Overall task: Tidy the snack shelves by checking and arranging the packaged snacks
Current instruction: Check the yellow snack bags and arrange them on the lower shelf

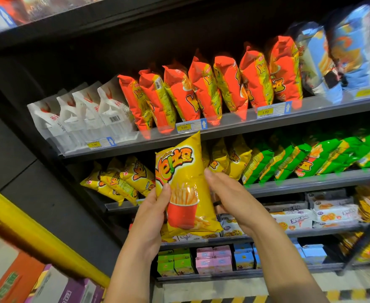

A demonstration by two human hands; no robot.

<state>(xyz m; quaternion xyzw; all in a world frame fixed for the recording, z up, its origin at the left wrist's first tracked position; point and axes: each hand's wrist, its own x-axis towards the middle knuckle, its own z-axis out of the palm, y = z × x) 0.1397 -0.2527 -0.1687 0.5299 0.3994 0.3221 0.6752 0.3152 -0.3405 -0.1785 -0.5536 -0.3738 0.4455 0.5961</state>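
Item: one yellow chip bag [183,189], upright, printed face outward, held in the air in front of the second shelf [289,186] and not resting on it. It is gripped at its lower left edge by the left hand [151,208] and at its right edge by the right hand [227,193]. The fingers [166,190] of both are curled round the bag, thumbs laid on the front. Behind it a gap appears to be left between two groups of matching yellow bags [123,180], with green bags [299,160] further right. Orange bags [201,92] and white packs [85,114] are stocked above, all leaning. Risks noted: leaning neighbours could be tipped off the shelf by a hard push, the contents could be crushed by a tight squeeze, and the slick film could slip from an edge grip.
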